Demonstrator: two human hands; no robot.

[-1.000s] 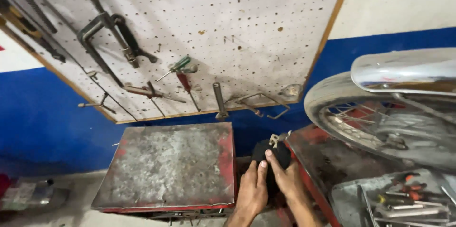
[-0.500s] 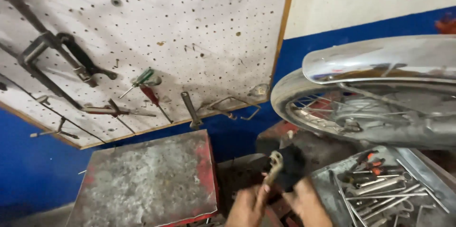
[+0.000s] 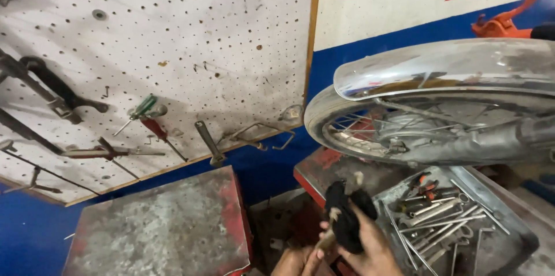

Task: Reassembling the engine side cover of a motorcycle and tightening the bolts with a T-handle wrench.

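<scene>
right hand (image 3: pixel 370 247) wrapped around one black rag (image 3: pixel 345 218), low centre beside the tray | left hand (image 3: pixel 298 261) fingers pinched on one small metal part (image 3: pixel 330 231) touching the rag | two red boxes (image 3: pixel 162 230) | one tray (image 3: pixel 509 235) of many tools | one wheel (image 3: pixel 428 126) | one pegboard (image 3: pixel 173 50), two screwdrivers (image 3: pixel 147 117)
</scene>
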